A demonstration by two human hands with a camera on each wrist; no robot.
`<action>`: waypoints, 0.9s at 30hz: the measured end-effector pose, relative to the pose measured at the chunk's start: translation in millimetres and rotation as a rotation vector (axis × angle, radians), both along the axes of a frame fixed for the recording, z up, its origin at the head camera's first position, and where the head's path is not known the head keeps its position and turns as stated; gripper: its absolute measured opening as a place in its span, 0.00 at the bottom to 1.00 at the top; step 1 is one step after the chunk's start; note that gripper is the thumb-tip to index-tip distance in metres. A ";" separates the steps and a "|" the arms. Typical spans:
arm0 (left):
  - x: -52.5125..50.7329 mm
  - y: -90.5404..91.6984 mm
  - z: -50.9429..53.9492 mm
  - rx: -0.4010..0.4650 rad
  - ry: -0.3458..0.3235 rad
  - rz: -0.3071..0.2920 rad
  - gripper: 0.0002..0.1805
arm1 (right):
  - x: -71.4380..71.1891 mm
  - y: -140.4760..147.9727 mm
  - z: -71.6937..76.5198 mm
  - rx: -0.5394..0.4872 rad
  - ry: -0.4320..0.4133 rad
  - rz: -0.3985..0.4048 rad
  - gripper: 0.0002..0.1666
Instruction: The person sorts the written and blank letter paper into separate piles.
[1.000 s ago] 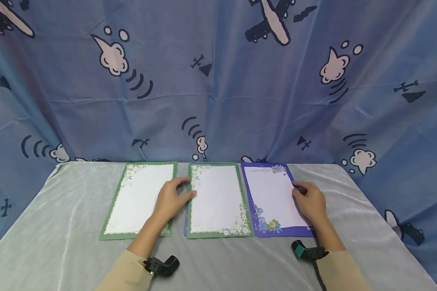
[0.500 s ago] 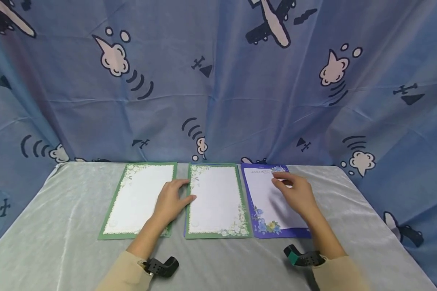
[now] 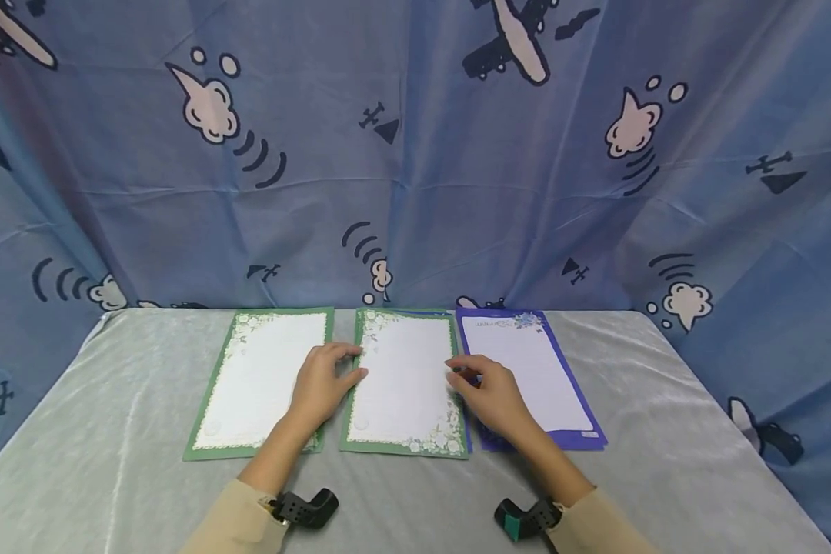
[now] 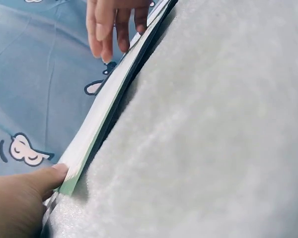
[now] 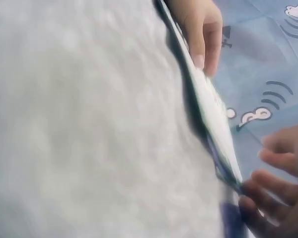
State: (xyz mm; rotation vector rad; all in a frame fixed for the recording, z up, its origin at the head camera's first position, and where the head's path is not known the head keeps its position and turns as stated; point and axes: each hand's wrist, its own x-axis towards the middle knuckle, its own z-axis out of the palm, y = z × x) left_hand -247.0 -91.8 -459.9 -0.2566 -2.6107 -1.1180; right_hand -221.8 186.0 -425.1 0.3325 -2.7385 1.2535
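Observation:
In the head view, a green-bordered sheet of paper [image 3: 402,385] with white flowers lies in the middle, partly over a purple-edged sheet [image 3: 468,435]. My left hand [image 3: 321,385] pinches its left edge; the left wrist view shows the thumb [image 4: 57,173] on top of the paper, the fingers mostly hidden. At the right edge of the same sheet is my right hand [image 3: 488,392], its fingers loosely bent. The right wrist view has these fingers [image 5: 275,188] spread beside the paper edge, with no clear grip.
Another green-bordered sheet [image 3: 259,385] lies at the left, partly under my left forearm. A purple-bordered sheet [image 3: 561,385] with blue flowers lies at the right, atop further purple paper. The grey cloth-covered table [image 3: 111,415] meets a blue patterned curtain [image 3: 318,154] behind.
My right hand has left the purple-bordered sheet and moved left to the middle sheet's right edge. The middle green-bordered sheet has shifted slightly left at its near end, uncovering purple on its right.

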 end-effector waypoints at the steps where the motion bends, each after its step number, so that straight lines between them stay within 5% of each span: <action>1: 0.2 -0.2 0.3 0.010 0.001 0.003 0.17 | -0.2 -1.1 -2.0 0.007 0.008 0.002 0.15; 11: -0.2 -0.4 2.2 0.097 -0.028 -0.013 0.06 | 0.3 -3.3 -12.7 0.049 0.057 -0.032 0.14; 21: -0.2 0.8 5.8 0.225 -0.083 0.061 0.04 | -4.0 -2.9 -15.0 0.029 0.044 -0.065 0.14; 27: 0.0 1.3 8.7 0.254 -0.099 0.048 0.04 | -3.0 -2.3 -15.2 0.023 0.025 -0.073 0.15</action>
